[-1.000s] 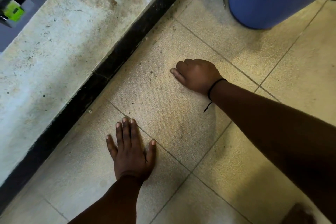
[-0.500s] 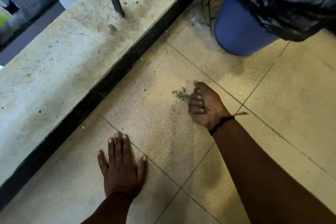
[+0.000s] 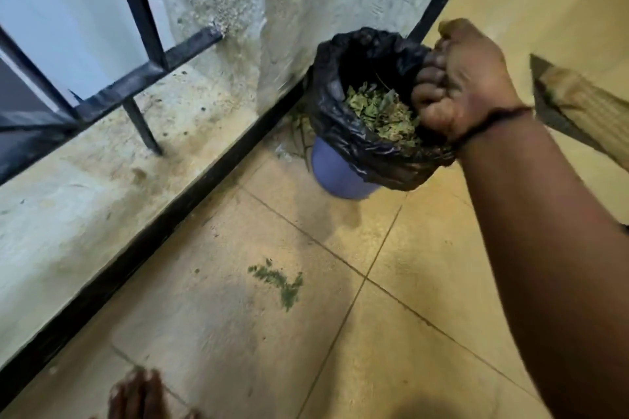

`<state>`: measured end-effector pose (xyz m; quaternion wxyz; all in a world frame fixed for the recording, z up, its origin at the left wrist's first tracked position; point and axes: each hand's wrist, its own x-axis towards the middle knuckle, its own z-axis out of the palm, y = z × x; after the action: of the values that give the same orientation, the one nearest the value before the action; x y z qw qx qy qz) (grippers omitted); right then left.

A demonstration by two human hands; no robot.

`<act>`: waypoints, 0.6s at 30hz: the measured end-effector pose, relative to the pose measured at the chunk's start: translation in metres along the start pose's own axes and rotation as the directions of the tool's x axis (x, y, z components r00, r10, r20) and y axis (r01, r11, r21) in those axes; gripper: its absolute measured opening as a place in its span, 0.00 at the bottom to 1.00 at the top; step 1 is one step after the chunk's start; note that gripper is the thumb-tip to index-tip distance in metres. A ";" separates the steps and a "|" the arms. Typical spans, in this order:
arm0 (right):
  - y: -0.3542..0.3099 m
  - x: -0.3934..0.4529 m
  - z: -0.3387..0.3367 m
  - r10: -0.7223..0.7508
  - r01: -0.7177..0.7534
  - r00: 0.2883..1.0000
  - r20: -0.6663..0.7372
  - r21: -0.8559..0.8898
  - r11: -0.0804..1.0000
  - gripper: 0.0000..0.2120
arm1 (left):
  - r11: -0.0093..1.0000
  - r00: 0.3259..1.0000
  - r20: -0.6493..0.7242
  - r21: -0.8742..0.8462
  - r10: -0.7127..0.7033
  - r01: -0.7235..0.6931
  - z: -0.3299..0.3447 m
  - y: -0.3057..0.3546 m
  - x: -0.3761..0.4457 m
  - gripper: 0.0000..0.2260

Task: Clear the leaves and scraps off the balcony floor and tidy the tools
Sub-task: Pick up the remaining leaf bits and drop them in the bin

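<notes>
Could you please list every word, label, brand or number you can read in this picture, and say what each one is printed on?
There is no readable text in this view.
The black plastic bin liner and the blue plastic bucket under it show no label.
The pale wooden board at the right edge shows only grain.
The black metal railing and the beige tiled floor carry no markings.

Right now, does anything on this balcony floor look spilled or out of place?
Yes. A small smear of green leaf crumbs lies on the floor tile, short of the blue bin. The right hand is fisted over the black bin bag. More plant scraps sit in the corner behind the bin.
</notes>
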<state>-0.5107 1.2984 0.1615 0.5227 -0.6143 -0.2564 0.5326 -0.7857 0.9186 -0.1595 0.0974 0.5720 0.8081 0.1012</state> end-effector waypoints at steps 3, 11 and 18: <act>0.004 0.040 0.006 -0.357 0.200 0.931 0.072 -0.920 0.337 0.23 | 0.998 0.974 0.216 0.042 -0.064 0.056 -0.014 0.002 0.003 0.41; 0.032 0.055 -0.002 -0.590 0.386 0.770 0.241 -0.913 0.130 0.24 | 0.991 0.969 0.232 0.120 -0.081 0.054 -0.017 -0.001 -0.006 0.40; 0.068 -0.012 0.006 -0.860 0.630 0.455 0.233 -0.766 0.126 0.28 | 0.996 0.968 0.249 0.090 -0.021 -0.001 -0.017 -0.005 -0.006 0.38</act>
<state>-0.5366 1.2684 0.1051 0.4267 -0.6188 -0.6566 -0.0625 -0.7927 0.9101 -0.1447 0.1729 0.5799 0.7961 -0.0083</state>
